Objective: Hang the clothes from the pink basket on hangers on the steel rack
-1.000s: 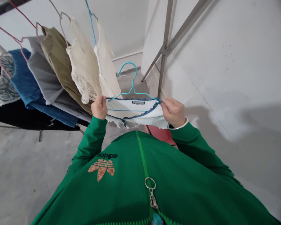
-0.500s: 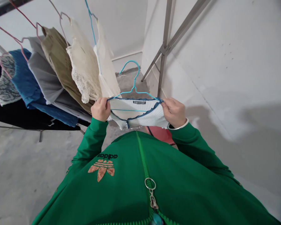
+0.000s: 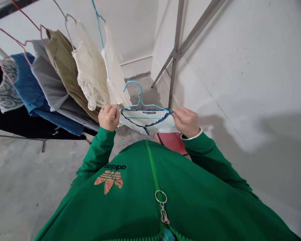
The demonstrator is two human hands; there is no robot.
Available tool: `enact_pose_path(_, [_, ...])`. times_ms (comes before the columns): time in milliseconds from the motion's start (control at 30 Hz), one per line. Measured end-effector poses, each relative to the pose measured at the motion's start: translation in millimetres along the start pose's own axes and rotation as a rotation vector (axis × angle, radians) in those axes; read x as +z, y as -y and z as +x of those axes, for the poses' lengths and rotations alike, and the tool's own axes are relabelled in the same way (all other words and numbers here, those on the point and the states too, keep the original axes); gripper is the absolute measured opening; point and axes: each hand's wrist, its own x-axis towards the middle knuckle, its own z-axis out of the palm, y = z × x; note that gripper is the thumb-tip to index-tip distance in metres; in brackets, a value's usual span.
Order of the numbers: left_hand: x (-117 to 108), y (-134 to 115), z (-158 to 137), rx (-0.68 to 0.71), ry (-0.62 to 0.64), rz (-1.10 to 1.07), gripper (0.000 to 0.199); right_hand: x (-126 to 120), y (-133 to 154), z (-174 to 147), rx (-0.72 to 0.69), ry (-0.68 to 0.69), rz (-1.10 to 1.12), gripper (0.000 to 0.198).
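Note:
A white ribbed top [image 3: 163,126] with a ruffled blue neckline hangs stretched between my hands. Inside its neck opening sits a light-blue wire hanger [image 3: 140,100], its hook standing above the collar and tipped to the left. My left hand [image 3: 108,117] is closed on the top's left shoulder. My right hand [image 3: 186,122], with a pale bangle at the wrist, pinches the right shoulder by the blue trim. The hanger's ends are hidden under the fabric and my fingers. A dark label shows at the back of the neck.
On the left, several garments, among them a cream lace top [image 3: 90,73] and a blue one [image 3: 31,87], hang on wire hangers from a metal rail [image 3: 5,10]. Grey metal legs [image 3: 175,55] lean by the right wall. Something red [image 3: 173,142] lies below the top.
The hanger's hook has dropped lower and shifted left. The top's front has swung a little to the right, while both hands keep their grip in nearly the same place.

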Motion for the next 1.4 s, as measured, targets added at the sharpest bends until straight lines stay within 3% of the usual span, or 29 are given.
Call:
enact_pose_path(167, [10, -10, -3, -0.026, 0.138, -0.042, 0.043, -2, 1, 0, -0.013, 0.004, -0.002, 0.026])
enact_pose_path(367, [27, -9, -1, -0.049, 0.071, -0.052, 0.019, -1, 2, 0, 0.006, -0.004, 0.030, 0.026])
enact_pose_path(533, [15, 5, 8, 0.080, 0.188, -0.343, 0.020, 1, 1, -2, 0.000, 0.011, 0.018, 0.026])
enact_pose_path(733, [2, 1, 12, -0.024, 0.103, -0.536, 0.020, 2, -2, -2, 0.009, 0.013, 0.075, 0.027])
enact_pose_path(833, [0, 9, 16, -0.017, 0.107, -0.528, 0.034, 1, -5, 0, 0.011, 0.024, 0.117, 0.028])
enact_pose_path(933, [2, 26, 18, 0.052, 0.245, -0.493, 0.045, -2, -10, 2, 0.029, 0.030, 0.143, 0.028])
enact_pose_path(1033, [9, 39, 17, 0.077, 0.432, -0.584, 0.041, -5, -14, 5, 0.058, 0.018, 0.165, 0.029])
enact_pose_path(1100, [13, 39, 15, 0.060, 0.477, -0.626, 0.040, -6, -17, 9, 0.067, 0.017, 0.179, 0.030])
enact_pose_path(1167, [16, 36, 15, 0.041, 0.436, -0.630, 0.040, -8, -20, 15, 0.076, 0.026, 0.188, 0.031])
enact_pose_path(1400, [8, 33, 21, -0.031, 0.099, -0.585, 0.031, -20, -55, 32, 0.039, 0.180, 0.262, 0.039])
